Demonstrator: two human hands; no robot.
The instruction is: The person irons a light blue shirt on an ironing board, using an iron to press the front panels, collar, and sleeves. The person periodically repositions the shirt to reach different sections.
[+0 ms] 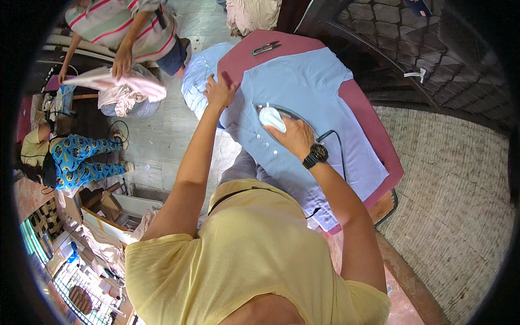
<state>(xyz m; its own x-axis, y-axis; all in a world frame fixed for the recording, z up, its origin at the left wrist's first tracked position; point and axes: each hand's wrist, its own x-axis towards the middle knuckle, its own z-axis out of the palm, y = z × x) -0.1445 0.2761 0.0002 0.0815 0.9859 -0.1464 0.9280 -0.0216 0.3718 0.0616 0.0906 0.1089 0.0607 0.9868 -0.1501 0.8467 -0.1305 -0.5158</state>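
A light blue button-up shirt (303, 81) lies spread over a maroon ironing board (374, 124). Its row of white buttons runs along the side near my body, and part of it hangs over the left edge. My right hand (297, 136) is wrapped round the handle of a clothes iron (271, 118) that rests on the shirt; a black cord trails from the iron's back. At the board's left edge, my left hand (220, 92) has its fingers spread over the shirt and holds nothing. Thread snips (266, 48) lie on the board's far end.
A person in a striped shirt (116, 27) handles pale pink cloth (124, 84) at the far left. Another person in blue patterned trousers (86, 157) is at the left. A dark metal grille (411, 59) stands to the right, and a cloth bundle (252, 16) lies beyond the board.
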